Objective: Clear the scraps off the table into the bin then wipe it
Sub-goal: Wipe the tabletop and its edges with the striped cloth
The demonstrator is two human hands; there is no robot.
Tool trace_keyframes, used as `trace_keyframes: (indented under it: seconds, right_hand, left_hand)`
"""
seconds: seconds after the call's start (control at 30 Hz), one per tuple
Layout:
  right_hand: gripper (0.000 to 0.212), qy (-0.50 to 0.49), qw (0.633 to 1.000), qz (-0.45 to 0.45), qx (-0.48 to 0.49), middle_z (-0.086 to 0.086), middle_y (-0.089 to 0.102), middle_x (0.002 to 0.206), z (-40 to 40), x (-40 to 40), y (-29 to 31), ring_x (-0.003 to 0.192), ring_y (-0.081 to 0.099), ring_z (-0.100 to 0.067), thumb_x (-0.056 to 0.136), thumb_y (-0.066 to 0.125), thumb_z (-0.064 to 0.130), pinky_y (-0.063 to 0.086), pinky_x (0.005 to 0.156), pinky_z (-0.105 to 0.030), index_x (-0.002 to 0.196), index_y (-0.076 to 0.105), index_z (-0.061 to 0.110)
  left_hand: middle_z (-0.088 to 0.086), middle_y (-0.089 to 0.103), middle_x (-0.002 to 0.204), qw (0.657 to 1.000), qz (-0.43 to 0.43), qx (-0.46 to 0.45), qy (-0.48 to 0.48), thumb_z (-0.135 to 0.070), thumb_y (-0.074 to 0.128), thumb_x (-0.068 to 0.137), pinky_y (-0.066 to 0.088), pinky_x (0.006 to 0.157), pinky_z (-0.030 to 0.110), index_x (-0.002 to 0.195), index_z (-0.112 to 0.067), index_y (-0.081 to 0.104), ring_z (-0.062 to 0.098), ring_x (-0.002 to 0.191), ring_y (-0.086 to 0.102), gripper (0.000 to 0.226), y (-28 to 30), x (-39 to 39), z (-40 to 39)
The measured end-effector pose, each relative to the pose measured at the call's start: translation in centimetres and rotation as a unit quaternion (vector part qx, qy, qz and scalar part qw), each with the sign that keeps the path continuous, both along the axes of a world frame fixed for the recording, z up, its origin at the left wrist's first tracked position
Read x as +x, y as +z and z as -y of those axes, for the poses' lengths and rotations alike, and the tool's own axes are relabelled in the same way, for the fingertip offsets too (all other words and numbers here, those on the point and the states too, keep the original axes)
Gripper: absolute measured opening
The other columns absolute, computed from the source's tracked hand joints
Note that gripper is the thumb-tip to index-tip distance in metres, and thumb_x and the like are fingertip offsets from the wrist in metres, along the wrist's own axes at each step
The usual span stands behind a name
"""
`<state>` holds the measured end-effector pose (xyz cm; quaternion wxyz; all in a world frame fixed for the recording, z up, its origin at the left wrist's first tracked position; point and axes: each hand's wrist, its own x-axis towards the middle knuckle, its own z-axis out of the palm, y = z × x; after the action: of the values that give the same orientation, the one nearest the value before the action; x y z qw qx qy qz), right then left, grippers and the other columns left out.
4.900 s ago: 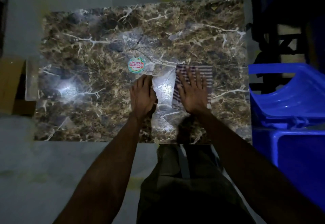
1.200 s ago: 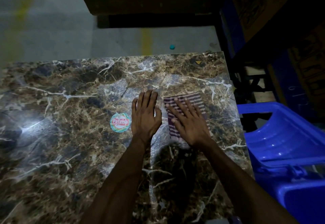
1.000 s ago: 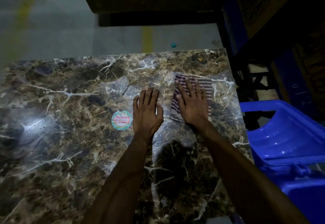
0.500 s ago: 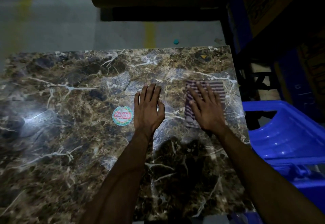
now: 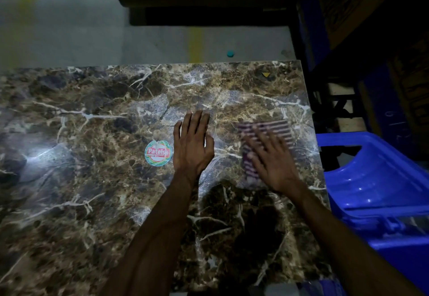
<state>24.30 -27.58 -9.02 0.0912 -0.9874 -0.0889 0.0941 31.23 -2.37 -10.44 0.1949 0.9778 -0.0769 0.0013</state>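
Observation:
A brown marble-patterned table (image 5: 88,202) fills most of the view. My right hand (image 5: 272,161) lies flat with straight fingers on a striped purple-and-white cloth (image 5: 277,128) near the table's right edge; hand and cloth are blurred. My left hand (image 5: 192,147) rests flat on the tabletop with straight fingers, a little left of the cloth. A round sticker (image 5: 158,153) with red lettering sits on the table just left of my left hand. A blue plastic bin (image 5: 376,179) stands right of the table.
A small yellow triangle mark (image 5: 265,74) shows at the table's far right corner. A teal cap (image 5: 230,53) lies on the grey floor beyond the far edge. Dark furniture and boxes stand at the back and right.
My right hand has slid the cloth toward the table's right side and then back toward me. My left hand has stayed flat in the same spot.

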Motion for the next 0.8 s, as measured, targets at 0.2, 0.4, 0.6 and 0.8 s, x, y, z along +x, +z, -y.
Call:
trace_keyframes:
  seconds: [0.2,0.4,0.6,0.8]
  right_hand:
    - [0.057,-0.118,0.992,0.031,0.018,0.004,-0.002,0.175,-1.9,6.4,-0.3,0.161,-0.006,-0.028,0.110,0.016,0.053,0.006,0.128,-0.055,0.165,0.005,0.041]
    - [0.057,-0.012,0.999,0.029,0.021,0.001,-0.001,0.175,-4.9,2.6,-0.2,0.161,-0.007,-0.026,0.112,0.022,0.049,0.008,0.129,-0.052,0.165,0.005,0.038]
    - [0.056,-0.017,0.999,0.029,0.022,0.008,0.000,0.174,0.6,0.1,0.1,0.161,-0.005,-0.022,0.112,0.024,0.050,0.010,0.129,-0.050,0.164,0.005,0.045]
    - [0.055,-0.105,0.994,0.030,0.026,0.009,-0.003,0.174,-0.5,2.7,-0.3,0.161,-0.007,-0.023,0.112,0.021,0.050,0.008,0.128,-0.053,0.163,0.000,0.047]
  left_hand:
    - [-0.007,0.022,0.171,0.999,-0.009,0.012,-0.034,-0.038,0.041,0.105,0.009,0.126,0.054,0.162,-0.026,0.030,0.013,0.159,0.011,0.060,-0.2,-0.1,-0.1]
    - [-0.007,0.027,0.170,0.997,0.011,0.021,-0.067,-0.040,0.045,0.105,0.009,0.126,0.058,0.162,-0.026,0.032,0.013,0.159,0.016,0.060,-0.1,-0.3,-0.2]
    - [-0.007,0.035,0.166,0.996,0.017,0.018,-0.086,-0.039,0.045,0.104,0.013,0.126,0.056,0.158,-0.025,0.040,0.014,0.157,0.021,0.056,-0.1,-0.4,0.1]
    - [-0.007,0.040,0.163,0.997,0.023,0.013,-0.078,-0.040,0.042,0.102,0.013,0.126,0.053,0.156,-0.025,0.043,0.015,0.155,0.027,0.056,-0.3,-0.3,0.1]
